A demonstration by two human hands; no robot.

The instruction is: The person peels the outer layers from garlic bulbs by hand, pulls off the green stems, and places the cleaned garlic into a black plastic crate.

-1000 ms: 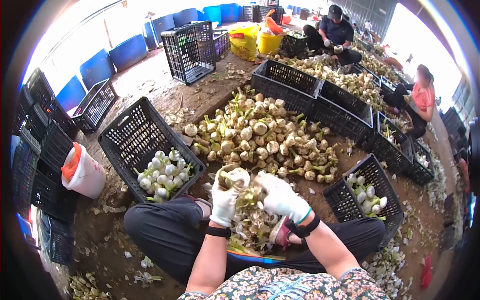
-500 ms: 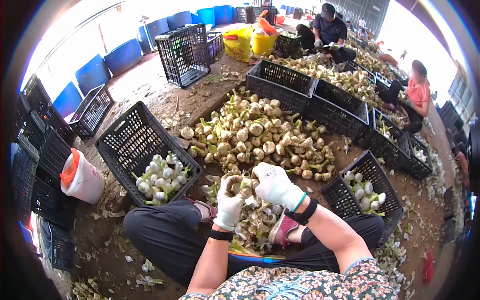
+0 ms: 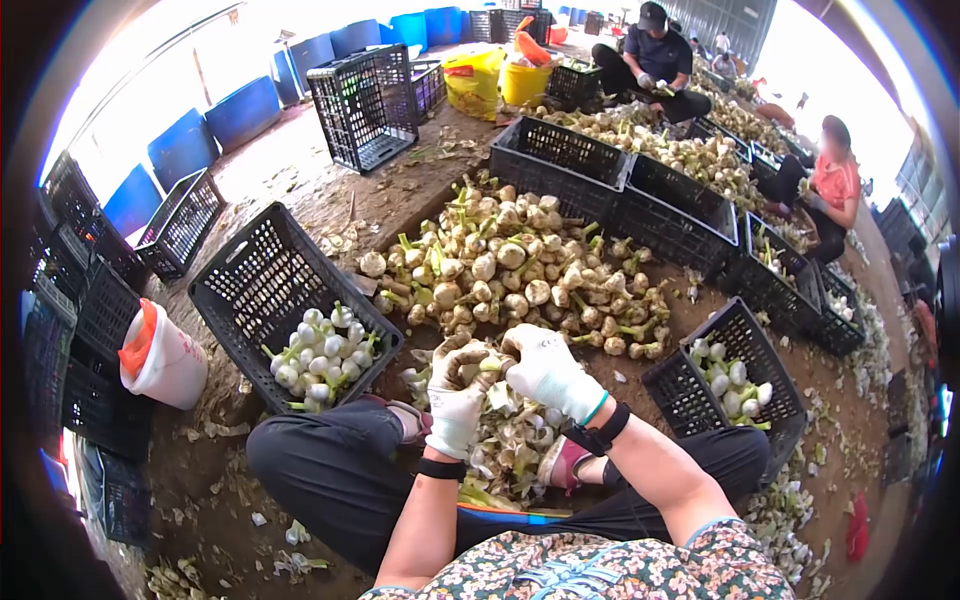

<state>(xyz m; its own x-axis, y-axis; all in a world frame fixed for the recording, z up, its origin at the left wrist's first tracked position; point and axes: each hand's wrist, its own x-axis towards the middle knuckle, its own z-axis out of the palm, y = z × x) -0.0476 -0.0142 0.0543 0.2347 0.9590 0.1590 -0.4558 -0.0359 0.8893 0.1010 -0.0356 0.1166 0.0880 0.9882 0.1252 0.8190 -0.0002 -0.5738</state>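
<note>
Both my hands wear white gloves with dirty fingertips and meet above the peelings between my legs. My left hand is closed around a garlic bulb, mostly hidden by the fingers, with a greenish part showing. From the other side my right hand pinches the same bulb. Just beyond lies a heap of unpeeled garlic bulbs with soil and short stalks on them. Beneath my hands is a pile of loose garlic skins. Cleaned white garlic bulbs lie in the tilted black crate at left.
Another tilted black crate with clean bulbs stands by my right knee. Black crates line the heap's far side. A white bucket stands at far left. Two people sit working farther back, among more garlic.
My fingers have shifted slightly around the bulb, and its greenish part now shows between them. The view has moved a little. Both seated people in the background have changed their posture slightly.
</note>
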